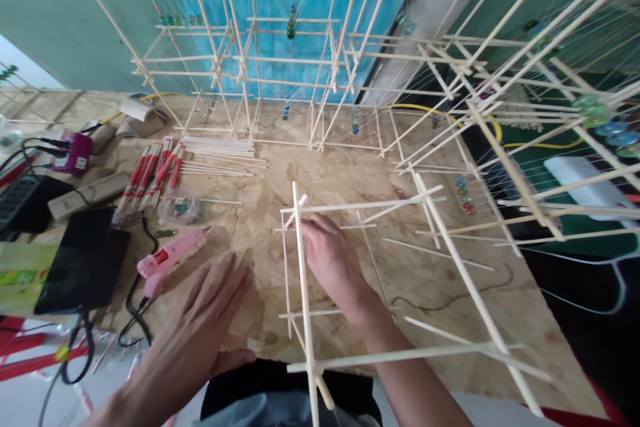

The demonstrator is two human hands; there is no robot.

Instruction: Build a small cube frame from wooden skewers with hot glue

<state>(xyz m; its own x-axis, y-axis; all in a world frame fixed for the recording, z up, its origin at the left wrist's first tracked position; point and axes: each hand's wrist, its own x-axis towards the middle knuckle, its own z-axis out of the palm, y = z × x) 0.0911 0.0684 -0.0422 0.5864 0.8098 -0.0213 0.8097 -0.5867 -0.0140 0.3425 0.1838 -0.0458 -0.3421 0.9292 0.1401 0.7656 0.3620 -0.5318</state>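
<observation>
Head view: the right hand (334, 259) is pinching a corner of the stick frame (302, 267) around it, likely light, brittle, best held near joints; the left hand (213, 313) is stretching open, empty.

The bench (283, 167) has a flat top of tan wood with flaky marks all over it. A big stick frame (280, 143) stands at the back. A smaller stick frame (303, 273) is at the front. One loose stick (440, 254) lies to the right of the middle. On the left lie a pink glue gun (173, 257), some red-wrapped sticks (150, 173), a few plain thin sticks (225, 161), a clear bag (179, 210) and a brown cardboard roll (89, 195). A purple box (73, 152) sits further left.
</observation>
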